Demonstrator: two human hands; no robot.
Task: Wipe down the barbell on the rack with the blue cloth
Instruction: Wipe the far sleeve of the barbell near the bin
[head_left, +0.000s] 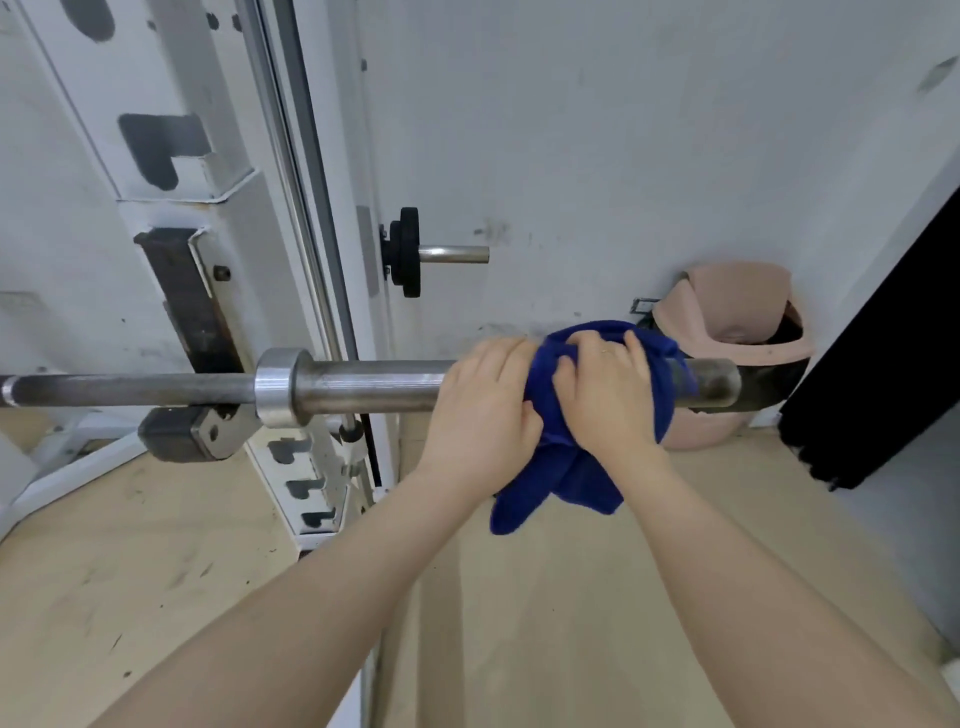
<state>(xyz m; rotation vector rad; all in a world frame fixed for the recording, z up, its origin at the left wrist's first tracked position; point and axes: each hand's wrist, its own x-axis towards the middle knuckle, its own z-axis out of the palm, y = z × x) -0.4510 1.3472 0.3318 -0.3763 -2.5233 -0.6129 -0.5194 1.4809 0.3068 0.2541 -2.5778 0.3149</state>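
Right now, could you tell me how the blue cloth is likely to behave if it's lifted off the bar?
The blue cloth is probably floppy: its loose end hangs below the barbell. It bunches under the right hand, so likely soft and light.

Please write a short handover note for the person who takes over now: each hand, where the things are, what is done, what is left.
Left hand: grips the barbell sleeve beside the cloth.
Right hand: grips the blue cloth, wrapped round the sleeve near its outer end.
Barbell lies on the rack, horizontal.
Done: cannot tell how much is wiped.
Left: probably the sleeve toward the collar, then the thin shaft at the left.
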